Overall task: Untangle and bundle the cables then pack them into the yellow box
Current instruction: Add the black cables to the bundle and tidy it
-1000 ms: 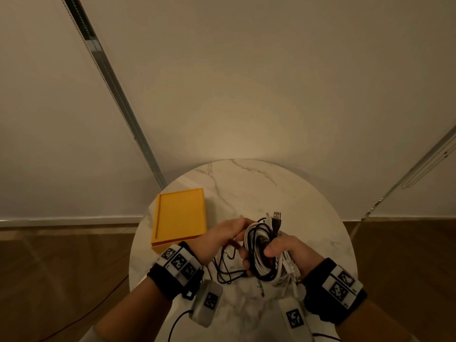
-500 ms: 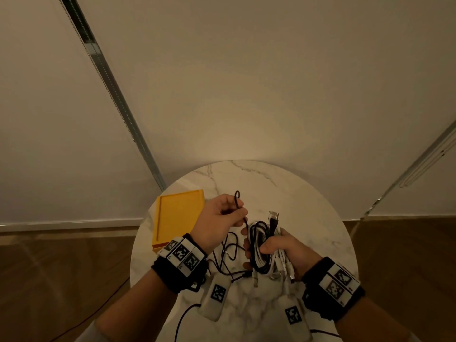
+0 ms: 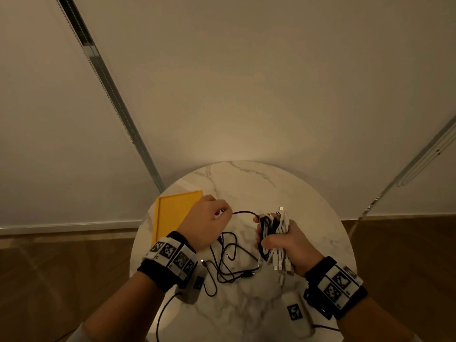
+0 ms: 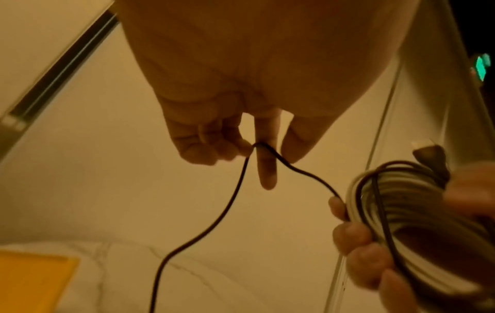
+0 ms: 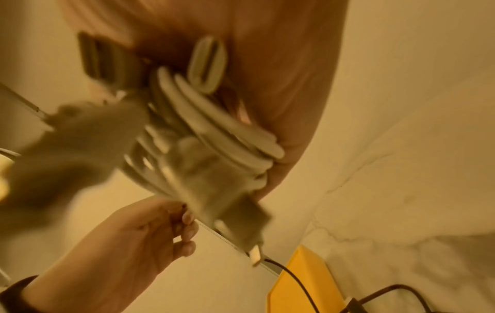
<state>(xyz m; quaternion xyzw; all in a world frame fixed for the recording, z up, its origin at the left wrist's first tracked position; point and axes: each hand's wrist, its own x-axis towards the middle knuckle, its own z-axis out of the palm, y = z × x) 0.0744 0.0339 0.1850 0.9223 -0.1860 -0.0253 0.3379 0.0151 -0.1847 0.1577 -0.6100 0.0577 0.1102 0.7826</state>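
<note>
My right hand [image 3: 276, 240] grips a coiled bundle of black and white cables [image 3: 272, 233], plugs sticking out at top and bottom; the same bundle [image 4: 396, 213] shows in the left wrist view, and the bundle [image 5: 214, 131] is blurred in the right wrist view. My left hand [image 3: 209, 223] pinches a thin black cable [image 3: 244, 213] that runs across to the bundle; the black cable [image 4: 230, 203] loops over a finger of the left hand [image 4: 254, 146]. Loose black cable [image 3: 227, 265] lies tangled on the round marble table [image 3: 308, 201]. The yellow box [image 3: 172, 211] sits at the table's left edge, partly behind my left hand.
Small white devices with marker tags hang under both wrists, one [image 3: 296, 314] low above the table's near edge. A metal rail [image 3: 108, 87] runs up the pale wall behind. Wooden floor [image 3: 49, 267] surrounds the table.
My left hand drew the black cable out of the bundle, lifted it, then came down and leftward so the cable stretches across. The right hand kept its grip on the bundle.
</note>
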